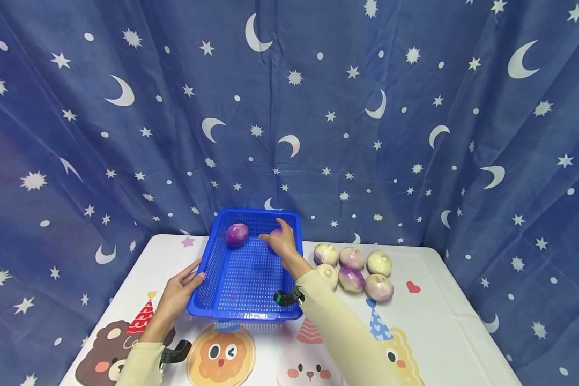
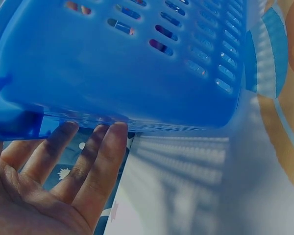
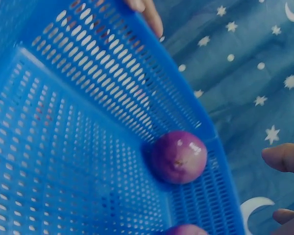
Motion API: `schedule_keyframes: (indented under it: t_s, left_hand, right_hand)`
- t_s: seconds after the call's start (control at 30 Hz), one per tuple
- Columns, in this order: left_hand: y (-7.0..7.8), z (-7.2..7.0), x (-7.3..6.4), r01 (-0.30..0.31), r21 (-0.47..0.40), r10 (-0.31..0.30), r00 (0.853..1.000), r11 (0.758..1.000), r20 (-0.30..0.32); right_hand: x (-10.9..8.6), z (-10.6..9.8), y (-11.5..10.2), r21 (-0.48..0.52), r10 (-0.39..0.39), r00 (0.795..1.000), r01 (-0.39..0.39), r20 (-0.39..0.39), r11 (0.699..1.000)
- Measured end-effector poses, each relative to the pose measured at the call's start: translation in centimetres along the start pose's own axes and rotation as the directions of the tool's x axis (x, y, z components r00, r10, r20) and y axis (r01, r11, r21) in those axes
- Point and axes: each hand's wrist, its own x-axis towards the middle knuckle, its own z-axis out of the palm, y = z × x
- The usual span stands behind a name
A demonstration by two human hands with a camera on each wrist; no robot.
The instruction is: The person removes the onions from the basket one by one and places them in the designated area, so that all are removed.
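Note:
A blue plastic basket (image 1: pixel 255 315) stands on the table, with a purple onion (image 1: pixel 237 235) in its far left corner. Another purple onion (image 1: pixel 275 242) lies near the far right corner, partly hidden under my right hand (image 1: pixel 282 244). The right hand's fingers (image 3: pixel 284 156) are spread apart and grip nothing; an onion (image 3: pixel 186 231) shows at the bottom edge of that wrist view. My left hand (image 1: pixel 177 289) holds the basket's left rim lightly. Its thumb lies over the rim, while its outstretched fingers (image 2: pixel 95 161) touch the outer wall.
Right of the basket sit several pale onions with purple tints, among them a more purple onion (image 1: pixel 351 279). A white tablecloth (image 1: pixel 444 311) with cartoon animals covers the table. Behind it hangs a blue curtain (image 1: pixel 318 134) with moons and stars.

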Motion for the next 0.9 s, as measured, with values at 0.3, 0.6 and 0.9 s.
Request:
schedule_keyframes:
  t_s: [0.3,0.6,0.9]
  left_hand:
    - [-0.2,0.0,-0.2,0.006,0.005,-0.006,1.000,1.000,-0.003]
    - [-0.1,-0.1,-0.2,-0.002,-0.002,0.002,1.000,1.000,-0.014]
    - [-0.2,0.2,0.0,-0.008,-0.007,0.008,1.000,1.000,-0.012]
  right_hand:
    - [1.2,1.0,1.5,-0.085,0.069,0.996,-0.073,-0.054,0.994]
    - [1.7,1.3,1.8,-0.082,0.127,0.992,-0.128,-0.020,0.988]
    - [2.1,1.6,2.9,-0.141,0.141,0.990,-0.138,0.017,0.980]
